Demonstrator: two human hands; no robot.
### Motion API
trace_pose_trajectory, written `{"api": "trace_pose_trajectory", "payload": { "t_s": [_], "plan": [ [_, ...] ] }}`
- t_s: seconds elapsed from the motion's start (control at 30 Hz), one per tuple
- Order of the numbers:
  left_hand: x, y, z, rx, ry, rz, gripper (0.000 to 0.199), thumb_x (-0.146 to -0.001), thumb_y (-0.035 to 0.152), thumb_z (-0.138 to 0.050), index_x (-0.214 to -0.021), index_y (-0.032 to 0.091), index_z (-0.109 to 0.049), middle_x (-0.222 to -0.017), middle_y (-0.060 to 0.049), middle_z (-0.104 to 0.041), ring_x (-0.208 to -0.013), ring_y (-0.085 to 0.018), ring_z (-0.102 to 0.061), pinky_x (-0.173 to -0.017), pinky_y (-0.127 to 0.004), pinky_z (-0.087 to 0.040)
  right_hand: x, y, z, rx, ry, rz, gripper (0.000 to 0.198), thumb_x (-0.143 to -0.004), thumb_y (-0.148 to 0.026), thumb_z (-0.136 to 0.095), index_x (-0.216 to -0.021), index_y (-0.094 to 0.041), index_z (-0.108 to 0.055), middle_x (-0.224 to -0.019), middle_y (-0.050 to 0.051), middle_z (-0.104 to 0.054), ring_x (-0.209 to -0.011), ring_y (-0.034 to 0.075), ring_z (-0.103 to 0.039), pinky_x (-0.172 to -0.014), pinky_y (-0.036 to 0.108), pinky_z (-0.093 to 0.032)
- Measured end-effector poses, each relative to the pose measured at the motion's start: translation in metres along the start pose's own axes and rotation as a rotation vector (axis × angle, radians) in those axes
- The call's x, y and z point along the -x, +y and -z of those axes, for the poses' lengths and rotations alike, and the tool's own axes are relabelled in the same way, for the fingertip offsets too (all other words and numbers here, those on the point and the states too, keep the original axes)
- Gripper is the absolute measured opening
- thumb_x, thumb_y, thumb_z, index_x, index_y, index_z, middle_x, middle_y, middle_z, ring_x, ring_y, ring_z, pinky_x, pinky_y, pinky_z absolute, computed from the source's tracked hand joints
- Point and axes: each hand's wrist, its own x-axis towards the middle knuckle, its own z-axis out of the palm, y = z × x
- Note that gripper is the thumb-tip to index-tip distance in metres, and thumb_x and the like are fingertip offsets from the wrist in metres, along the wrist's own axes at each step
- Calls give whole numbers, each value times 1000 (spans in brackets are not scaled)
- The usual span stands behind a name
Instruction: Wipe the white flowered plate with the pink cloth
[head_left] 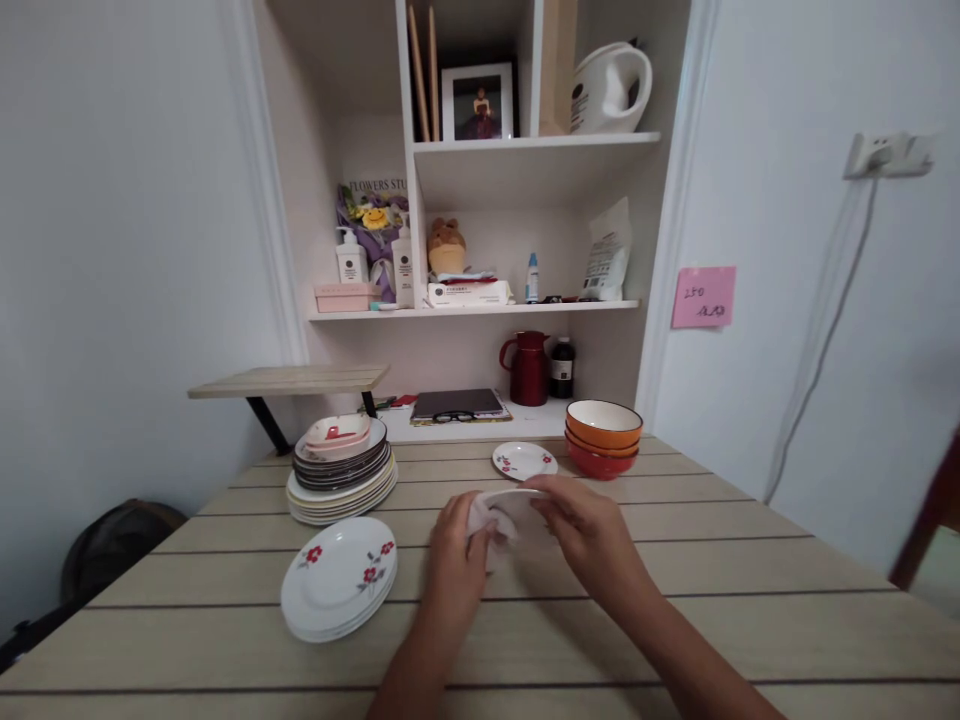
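Right hand (581,525) is gripping a small white plate (517,505) by its rim, fingers curled, above the wooden table (675,600); left hand (457,560) is pressing a white cloth (487,520) against it, fingers bunched. The one-sided hold is risking a slip onto the table.

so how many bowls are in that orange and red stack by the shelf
3 by the rims that show: an orange bowl on top, a second orange rim under it, and a red bowl at the bottom on the table. More could be nested out of sight.
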Motion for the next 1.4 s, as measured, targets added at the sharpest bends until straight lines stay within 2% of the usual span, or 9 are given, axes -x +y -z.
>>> {"api": "trace_pose_trajectory", "payload": {
  "t_s": [0.1, 0.23, 0.37, 0.5, 0.63, 0.8, 0.97, 1.2, 1.4],
  "plan": [
    [2, 5, -1, 163, -86, 86, 23, -79, 29, -63, -99, 20, -66, -92, -5, -71, -83, -21, -63, -77, -29, -49, -1, -1, 3, -151, -28, -140, 17, -85, -28, -58, -95, -24, -71, -90, 4, -72, -83, 23, -63, -74, 33, -48],
    [1, 8, -4, 294, -45, 157, 25, -76, 33, -68, -95, 18, -65, -86, -3, -71, -81, -19, -64, -73, -26, -50, -1, -2, -1, -456, 12, -362, 20, -79, -35, -68, -94, -22, -69, -81, 1, -68, -66, 17, -56, -57, 26, -42],
    [1, 5, -9, 505, -36, 264, 39, -76, 40, -70, -106, 16, -63, -92, -5, -72, -79, -19, -66, -69, -26, -52, 1, -5, -11, -801, 125, -518, 27, -73, -35, -75, -95, -23, -65, -74, -3, -66, -62, 14, -54, -56, 23, -42],
    [2, 2, -12, 656, 9, 374, 51, -70, 44, -76, -111, 17, -63, -99, -8, -74, -81, -20, -69, -72, -28, -54, 2, -3, -18, -917, 156, -575, 33, -73, -36, -75, -102, -24, -63, -83, -2, -68, -66, 15, -57, -59, 25, -45],
    [0, 0, -9, 566, 112, 312, 42, -72, 41, -72, -108, 18, -66, -95, -6, -74, -81, -21, -69, -73, -30, -54, -1, 2, -15, -600, 38, -422, 24, -78, -31, -67, -101, -23, -64, -87, 2, -68, -72, 19, -59, -62, 29, -47],
    [-1, -6, -5, 74, 120, -152, 24, -73, 15, -60, -93, 22, -71, -93, -6, -72, -92, -23, -64, -86, -37, -50, -2, 2, -9, -1, -47, 70, 27, -82, -13, -56, -102, -25, -67, -105, 6, -68, -98, 23, -61, -86, 35, -46],
    [3, -11, -7, -51, 104, -324, 32, -72, 7, -57, -95, 23, -71, -94, -6, -71, -93, -24, -62, -87, -39, -49, 2, -2, -12, 229, -167, 76, 27, -84, -9, -54, -100, -26, -67, -98, 5, -71, -92, 23, -62, -79, 32, -44],
    [1, 5, -10, 255, 87, 126, 25, -74, 34, -69, -93, 18, -67, -80, -3, -71, -72, -19, -64, -68, -28, -52, -3, -7, -7, -122, -100, -107, 9, -87, -22, -55, -85, -21, -63, -74, -1, -64, -70, 17, -56, -66, 25, -40],
    [-1, 10, -11, 435, 109, 278, 39, -66, 40, -76, -95, 16, -67, -78, -2, -71, -69, -17, -65, -64, -25, -52, 0, -2, -18, -584, 39, -366, 15, -80, -33, -66, -87, -20, -64, -70, -3, -60, -64, 14, -51, -59, 23, -39]
  ]
}}
